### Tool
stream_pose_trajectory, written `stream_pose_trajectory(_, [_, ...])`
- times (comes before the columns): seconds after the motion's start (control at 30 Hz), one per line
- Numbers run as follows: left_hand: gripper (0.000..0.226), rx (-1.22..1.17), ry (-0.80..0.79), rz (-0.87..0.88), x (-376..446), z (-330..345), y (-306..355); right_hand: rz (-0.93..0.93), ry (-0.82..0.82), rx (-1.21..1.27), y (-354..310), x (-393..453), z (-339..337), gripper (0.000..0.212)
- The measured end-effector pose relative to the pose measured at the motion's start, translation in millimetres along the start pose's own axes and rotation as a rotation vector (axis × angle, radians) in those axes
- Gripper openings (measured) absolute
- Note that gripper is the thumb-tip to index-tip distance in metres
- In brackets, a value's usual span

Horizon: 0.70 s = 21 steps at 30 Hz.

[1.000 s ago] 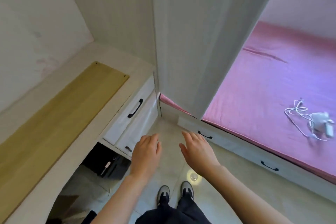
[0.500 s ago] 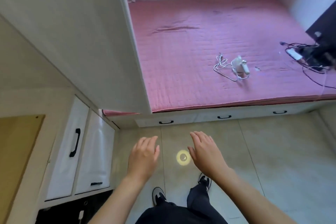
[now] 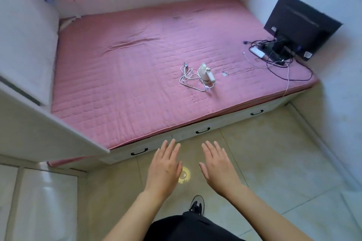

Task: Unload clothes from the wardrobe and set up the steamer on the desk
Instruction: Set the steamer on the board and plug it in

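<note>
A small white hand steamer (image 3: 206, 72) lies on the pink bed (image 3: 121, 76), its white cord (image 3: 188, 79) coiled beside it on the left. My left hand (image 3: 164, 166) and my right hand (image 3: 218, 164) hover side by side over the tiled floor, palms down, fingers straight, both holding nothing. They are well short of the steamer, in front of the bed's edge. The white wardrobe door (image 3: 39, 129) stands open at the left. No clothes show.
A black monitor (image 3: 299, 25) with a tangle of cables (image 3: 274, 55) sits on the bed's far right corner. Bed drawers with black handles (image 3: 202, 130) run along the base. White desk drawers (image 3: 45, 201) are at the lower left. A bright light spot (image 3: 184, 177) lies on the floor.
My view has swung right from the desk and wardrobe door to the bed; the steamer is now near the middle. Both hands stay held out, flat, with nothing in them.
</note>
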<state>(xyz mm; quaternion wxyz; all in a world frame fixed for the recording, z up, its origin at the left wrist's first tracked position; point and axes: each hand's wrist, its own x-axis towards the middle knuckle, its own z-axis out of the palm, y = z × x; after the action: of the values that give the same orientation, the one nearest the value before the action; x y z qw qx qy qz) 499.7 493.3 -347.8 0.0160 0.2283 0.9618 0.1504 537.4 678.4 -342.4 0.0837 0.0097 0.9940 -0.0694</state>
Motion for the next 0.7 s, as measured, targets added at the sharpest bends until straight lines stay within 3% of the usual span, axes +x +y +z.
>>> stream_pose_trajectory(0.3, [0.058, 0.007, -0.125, 0.006, 92, 28, 53, 0.062, 0.002, 0.036, 91, 49, -13, 0.059])
stream_pose_trajectory(0.7, [0.061, -0.027, -0.261, -0.066, 232, 48, 40, 0.089, -0.054, 0.031, 150, 177, -33, 0.061])
